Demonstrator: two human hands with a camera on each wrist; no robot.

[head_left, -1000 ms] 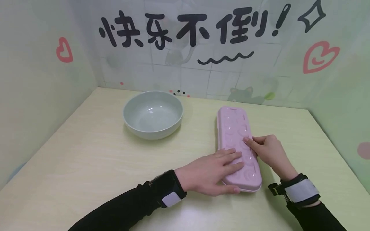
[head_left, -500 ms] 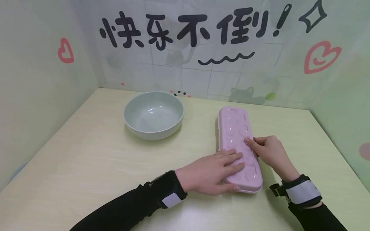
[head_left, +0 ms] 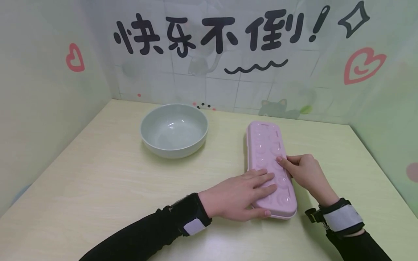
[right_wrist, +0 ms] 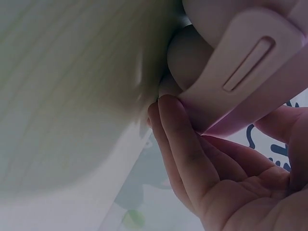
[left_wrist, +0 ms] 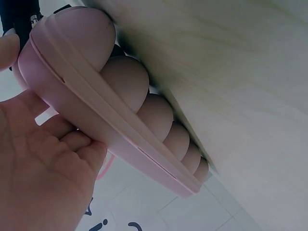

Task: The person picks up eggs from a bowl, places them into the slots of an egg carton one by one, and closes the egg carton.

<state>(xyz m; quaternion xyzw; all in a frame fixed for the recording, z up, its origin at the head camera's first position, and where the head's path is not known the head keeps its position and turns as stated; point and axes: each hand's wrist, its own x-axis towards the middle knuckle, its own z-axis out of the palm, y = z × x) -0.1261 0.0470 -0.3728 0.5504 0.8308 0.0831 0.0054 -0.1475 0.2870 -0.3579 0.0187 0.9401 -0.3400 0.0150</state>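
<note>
A closed pink plastic egg box [head_left: 263, 145] lies lengthwise on the table, right of centre. My left hand [head_left: 236, 197] rests on the near part of its lid, fingers spread and fairly straight, thumb by the near end. From the right, my right hand [head_left: 308, 175] pinches the box's long edge, its thumb on the lid. In the right wrist view, the right fingers [right_wrist: 190, 149] reach under the edge beside a slotted latch tab [right_wrist: 250, 65]. Rounded egg cups bulge from the underside of the egg box [left_wrist: 125, 82] in the left wrist view. The closed lid hides the inside.
A pale grey-green bowl [head_left: 174, 128] stands left of the box, toward the back of the light wooden table [head_left: 98, 174]. A printed back wall [head_left: 215, 87] and two side walls enclose the table. Both wrists wear black straps.
</note>
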